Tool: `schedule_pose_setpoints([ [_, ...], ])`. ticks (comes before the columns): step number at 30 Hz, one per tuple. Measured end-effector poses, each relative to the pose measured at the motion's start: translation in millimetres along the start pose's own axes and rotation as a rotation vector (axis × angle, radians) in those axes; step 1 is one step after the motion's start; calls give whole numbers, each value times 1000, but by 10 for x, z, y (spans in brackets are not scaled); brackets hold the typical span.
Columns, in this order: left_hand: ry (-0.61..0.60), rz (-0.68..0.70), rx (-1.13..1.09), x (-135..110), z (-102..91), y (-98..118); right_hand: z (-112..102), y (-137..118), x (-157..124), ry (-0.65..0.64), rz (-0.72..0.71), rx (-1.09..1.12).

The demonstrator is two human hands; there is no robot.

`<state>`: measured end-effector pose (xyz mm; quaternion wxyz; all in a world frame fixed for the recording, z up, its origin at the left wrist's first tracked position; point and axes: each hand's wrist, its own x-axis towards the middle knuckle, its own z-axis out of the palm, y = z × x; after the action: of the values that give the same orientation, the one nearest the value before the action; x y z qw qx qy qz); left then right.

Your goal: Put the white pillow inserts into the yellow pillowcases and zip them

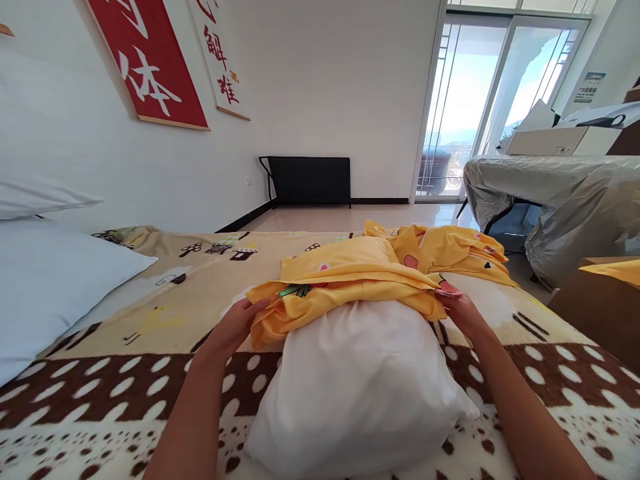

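Observation:
A white pillow (360, 393) lies in front of me on the patterned blanket. Its far end is inside a yellow pillowcase (345, 283) with fruit prints, whose opening is bunched across the pillow. My left hand (243, 320) grips the left edge of that opening, fingers closed on the cloth. At the right edge, my right hand (457, 310) also pinches the cloth, beside a red print. The near part of the pillow is bare. Just beyond the right hand, more crumpled yellow cloth (450, 250) lies on the bed.
The blanket (150, 320) has brown and cream patterns. Other white pillows (55, 273) rest at the left. At the right stand a cardboard box (595, 307) and a plastic-covered table (550, 177) bearing a white box. A folded black panel (310, 180) leans against the far wall.

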<state>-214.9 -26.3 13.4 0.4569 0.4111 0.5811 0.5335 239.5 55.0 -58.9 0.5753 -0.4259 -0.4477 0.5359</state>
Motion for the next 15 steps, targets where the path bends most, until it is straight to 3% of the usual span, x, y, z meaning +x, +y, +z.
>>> schedule_pose_setpoints([
  [2, -112, 21, 40, -42, -123, 33, -15, -42, -2, 43, -73, 26],
  [3, -105, 46, 59, -53, -170, 49, -6, -79, -11, 64, -135, 42],
  [8, 85, 125, 70, -87, -174, 172, 108, -315, -120, 85, -454, -61],
  [13, 245, 298, -268, -252, -26, 404, 175, -487, -268, 193, -698, -311],
  [15, 306, 367, -364, -323, 7, 480, 195, -528, -327, 180, -767, -445],
])
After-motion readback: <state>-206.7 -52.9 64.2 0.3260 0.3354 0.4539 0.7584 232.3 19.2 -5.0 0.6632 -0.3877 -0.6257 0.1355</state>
